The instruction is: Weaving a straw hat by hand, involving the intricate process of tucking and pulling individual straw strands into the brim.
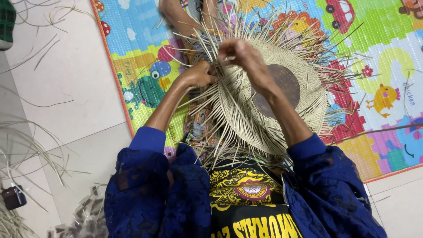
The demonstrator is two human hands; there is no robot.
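Head view, looking down at a half-made woven straw hat (264, 94) held over the lap, above a colourful play mat (387, 53) on a tiled floor (70, 88).

Left hand (198, 75) grips the hat's brim edge on its left side, fingers curled shut around a bunch of straw strands. Right hand (240, 55) sits at the upper rim, fingers pinching one or two loose strands (207, 37) and pulling them across the weave; exact fingertip contact is partly hidden by straw.

Progress, as judged: the crown area, with a dark round form (282, 88) showing in the middle, looks woven, and a wide ring of tight plaiting around it is done. Brim is not finished: long unwoven strand ends stick out all round the edge, thickest at top and lower left. No trimmed or bound rim is visible anywhere, so edging and trimming look to be left.

Work in hand appears to be at the top-left section of the brim.

Spare straw lengths (26, 145) lie scattered on the floor at left, well apart from the hands. A small dark object (13, 197) lies at the lower left edge; too small to tell what it is. Blue sleeves (141, 176) cover both forearms' upper parts.
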